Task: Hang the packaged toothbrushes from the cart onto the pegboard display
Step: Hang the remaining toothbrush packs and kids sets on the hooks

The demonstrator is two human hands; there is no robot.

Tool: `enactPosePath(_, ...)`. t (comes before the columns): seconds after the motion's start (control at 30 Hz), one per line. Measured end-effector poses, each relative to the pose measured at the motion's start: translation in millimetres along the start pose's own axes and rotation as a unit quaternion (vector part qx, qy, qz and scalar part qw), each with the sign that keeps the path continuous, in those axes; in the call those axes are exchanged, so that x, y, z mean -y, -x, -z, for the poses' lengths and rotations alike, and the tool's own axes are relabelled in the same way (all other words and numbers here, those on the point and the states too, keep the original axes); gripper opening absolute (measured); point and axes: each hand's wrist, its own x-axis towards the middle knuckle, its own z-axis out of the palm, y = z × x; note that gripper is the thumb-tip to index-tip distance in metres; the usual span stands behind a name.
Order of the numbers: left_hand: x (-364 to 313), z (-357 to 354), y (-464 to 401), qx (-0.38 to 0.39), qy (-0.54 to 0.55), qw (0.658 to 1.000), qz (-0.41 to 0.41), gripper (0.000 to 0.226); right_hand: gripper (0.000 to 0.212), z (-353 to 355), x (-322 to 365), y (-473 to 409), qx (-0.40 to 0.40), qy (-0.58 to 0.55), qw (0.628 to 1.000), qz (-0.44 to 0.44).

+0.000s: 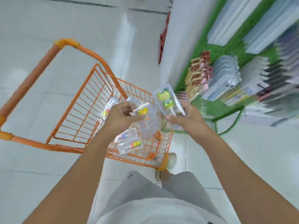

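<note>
A person stands over an orange wire cart (77, 113) on a pale tiled floor (32, 25), both hands raised above the basket. The right hand (191, 120) pinches a clear pack holding a green frog-headed toothbrush (165, 99), thumb across its lower end and fingers curled behind, the pack tilted up above the cart's far right corner. The left hand (119, 115) curls round a second clear pack with a yellow duck-headed toothbrush (143, 112), which hangs down between the two hands, just beside the frog pack. Three more packaged toothbrushes lie inside the cart: one with a yellow handle (107, 109) propped against the far wall behind the left hand, a pink-and-blue one (126, 135) on the basket floor below the hands, and a yellow-and-red one (130, 145) just nearer the person. To the right of the cart stands a green pegboard display (233, 49), blurred, hung with rows of packaged goods (224, 78). The person's grey shorts (145, 191) and one shoe (171, 159) show at the cart's near edge.
</note>
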Motion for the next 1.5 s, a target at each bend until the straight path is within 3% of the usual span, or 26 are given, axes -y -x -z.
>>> enactPosePath(0.1, -30, -33, 6, 0.072, 0.103, 0.992, 0.001, 0.025, 0.033, 27, 2, 42, -0.094, -0.023, 0.995, 0.024)
enactPosePath(0.23, -50, -106, 34, 0.155, 0.249, 0.954, 0.063, 0.020, 0.023, 63, -7, 92, -0.118, -0.100, 0.987, 0.037)
enactPosePath(0.37, -53, -185, 70, 0.136, 0.202, 0.969, 0.043, 0.006, 0.021, 104, -32, 131, -0.141, -0.176, 0.974, 0.037)
enactPosePath(0.5, -39, -257, 99, 0.145, 0.102, 0.984, -0.004, 0.037, 0.038, 154, -55, 165, -0.150, -0.198, 0.969, 0.018)
enactPosePath(0.57, -32, -291, 115, 0.144, 0.061, 0.988, -0.014, 0.046, 0.034, 185, -69, 180, -0.143, -0.198, 0.970, 0.005)
enactPosePath(0.67, -19, -347, 137, 0.139, 0.030, 0.990, 0.013, 0.073, 0.028, 233, -92, 200, -0.155, -0.186, 0.970, -0.030)
enactPosePath(0.83, 1, -415, 144, 0.074, 0.024, 0.996, 0.045, 0.085, 0.029, 295, -116, 208, -0.142, -0.187, 0.969, -0.075)
enactPosePath(0.97, 14, -439, 125, 0.074, -0.030, 0.995, 0.059, 0.108, 0.043, 320, -128, 183, -0.164, -0.157, 0.970, -0.088)
enactPosePath(1.1, 24, -452, 94, 0.101, -0.022, 0.993, 0.058, 0.064, 0.020, 336, -138, 154, -0.173, -0.151, 0.968, -0.100)
enactPosePath(1.23, 40, -465, 53, 0.110, -0.005, 0.991, 0.077, 0.068, 0.019, 356, -156, 117, -0.163, -0.152, 0.970, -0.096)
enactPosePath(1.33, 66, -480, 14, 0.076, 0.002, 0.993, 0.090, 0.064, 0.020, 374, -185, 73, -0.144, -0.132, 0.977, -0.086)
enactPosePath(1.5, 134, -503, -68, 0.028, 0.001, 0.997, 0.074, 0.054, 0.020, 386, -270, -26, -0.128, -0.113, 0.982, -0.080)
